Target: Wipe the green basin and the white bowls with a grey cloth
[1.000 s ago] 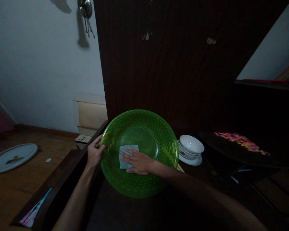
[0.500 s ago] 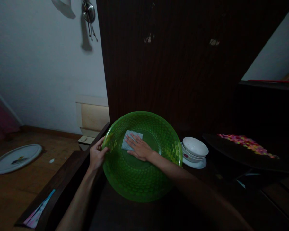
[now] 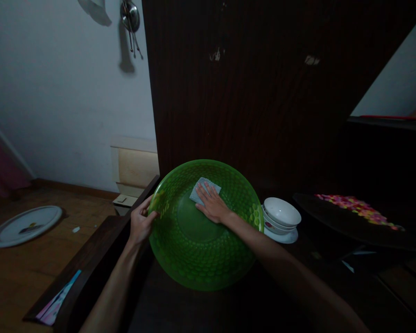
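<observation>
A large green plastic basin [image 3: 201,222], tilted toward me, has a scale-like pattern on its sloping wall. My left hand [image 3: 141,222] grips the left rim, thumb on the inside and fingers around the outside. Inside the basin, my right hand [image 3: 213,203] lies flat with fingers outstretched on a pale grey textured cloth [image 3: 201,184]. It presses the cloth against the upper part of the basin, where the bottom meets the far wall. The cloth's lower part is hidden beneath the fingers.
Right of the basin, stacked white bowls [image 3: 282,212] sit on a white plate [image 3: 287,237]. Farther right is a dark surface with pink and yellow flowers [image 3: 360,210]. A dark wooden panel [image 3: 249,92] rises behind. On the floor at left lies a white round lid-like object [image 3: 7,231].
My right hand has slid the cloth up and to the right, from the basin's left bottom toward its far wall. My left hand keeps its grip on the rim.
</observation>
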The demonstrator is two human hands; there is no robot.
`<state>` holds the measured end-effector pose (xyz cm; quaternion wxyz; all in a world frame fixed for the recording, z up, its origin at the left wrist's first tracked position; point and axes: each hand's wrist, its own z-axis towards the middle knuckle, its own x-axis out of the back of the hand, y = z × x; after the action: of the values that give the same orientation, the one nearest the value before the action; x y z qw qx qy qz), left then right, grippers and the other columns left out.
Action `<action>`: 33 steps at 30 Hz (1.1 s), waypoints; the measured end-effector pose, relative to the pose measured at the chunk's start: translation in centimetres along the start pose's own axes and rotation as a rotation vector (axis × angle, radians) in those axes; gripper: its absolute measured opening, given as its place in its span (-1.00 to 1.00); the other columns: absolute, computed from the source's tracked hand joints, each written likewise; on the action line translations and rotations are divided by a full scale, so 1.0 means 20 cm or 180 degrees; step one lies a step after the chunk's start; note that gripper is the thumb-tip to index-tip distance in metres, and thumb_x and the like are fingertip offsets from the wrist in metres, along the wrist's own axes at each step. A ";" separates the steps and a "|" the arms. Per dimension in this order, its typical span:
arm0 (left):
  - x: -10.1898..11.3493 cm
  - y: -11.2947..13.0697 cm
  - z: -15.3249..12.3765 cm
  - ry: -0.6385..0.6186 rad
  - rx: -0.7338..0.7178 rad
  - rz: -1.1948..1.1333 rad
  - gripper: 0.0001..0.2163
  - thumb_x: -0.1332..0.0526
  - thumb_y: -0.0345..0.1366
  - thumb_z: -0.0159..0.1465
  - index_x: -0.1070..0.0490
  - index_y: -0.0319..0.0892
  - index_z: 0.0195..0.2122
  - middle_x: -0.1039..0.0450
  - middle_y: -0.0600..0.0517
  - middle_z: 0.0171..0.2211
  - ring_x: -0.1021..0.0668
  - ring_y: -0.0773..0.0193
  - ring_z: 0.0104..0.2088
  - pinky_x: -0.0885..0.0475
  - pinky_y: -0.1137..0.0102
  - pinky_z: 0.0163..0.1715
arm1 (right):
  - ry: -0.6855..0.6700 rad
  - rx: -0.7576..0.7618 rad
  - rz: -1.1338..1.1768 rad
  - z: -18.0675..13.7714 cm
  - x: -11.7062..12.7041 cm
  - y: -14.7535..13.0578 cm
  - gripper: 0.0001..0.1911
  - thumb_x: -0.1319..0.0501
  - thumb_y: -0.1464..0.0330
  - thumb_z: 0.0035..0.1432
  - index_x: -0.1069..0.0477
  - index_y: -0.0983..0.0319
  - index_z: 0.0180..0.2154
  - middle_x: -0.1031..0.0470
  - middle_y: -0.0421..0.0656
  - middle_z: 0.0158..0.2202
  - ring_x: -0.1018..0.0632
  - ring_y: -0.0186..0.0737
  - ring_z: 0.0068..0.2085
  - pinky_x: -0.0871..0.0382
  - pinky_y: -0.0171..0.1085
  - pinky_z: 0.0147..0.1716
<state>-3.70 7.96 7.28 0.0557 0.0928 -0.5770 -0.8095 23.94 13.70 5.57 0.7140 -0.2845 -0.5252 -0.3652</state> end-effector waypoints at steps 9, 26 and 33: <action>0.01 -0.01 0.01 -0.0001 -0.0048 0.0100 -0.39 -0.35 -0.20 -0.12 -0.55 -0.30 0.02 -0.65 -0.12 -0.11 -0.64 -0.09 -0.11 -0.57 0.28 -0.23 | -0.0187 0.0453 0.0017 -0.04 -0.04 -0.13 -0.25 0.07 0.02 0.43 0.07 0.34 0.43 0.17 0.04 0.48 0.27 0.10 0.47 0.25 0.19 0.41; 0.01 0.00 0.01 0.0126 -0.0069 0.0191 -0.44 -0.35 -0.19 -0.12 -0.57 -0.29 -0.05 -0.65 -0.12 -0.11 -0.62 -0.10 -0.05 -0.56 0.23 -0.10 | -0.0764 0.1388 0.0342 -0.23 -0.12 -0.32 -0.27 -0.04 0.05 0.41 -0.01 0.32 0.41 0.07 0.02 0.46 0.22 0.06 0.47 0.16 0.14 0.42; 0.02 -0.02 0.02 0.0157 -0.0044 0.0193 -0.44 -0.37 -0.19 -0.14 -0.58 -0.29 -0.06 -0.66 -0.12 -0.12 -0.64 -0.09 -0.08 -0.57 0.24 -0.14 | -0.1177 0.1417 0.0627 -0.25 -0.14 -0.32 -0.32 -0.01 0.09 0.42 -0.04 0.31 0.41 0.03 -0.01 0.46 0.17 0.09 0.47 0.20 0.12 0.43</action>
<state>-4.20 8.47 6.93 0.0951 0.0949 -0.5724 -0.8089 20.91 6.77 1.62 0.6831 -0.2322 -0.6833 -0.1122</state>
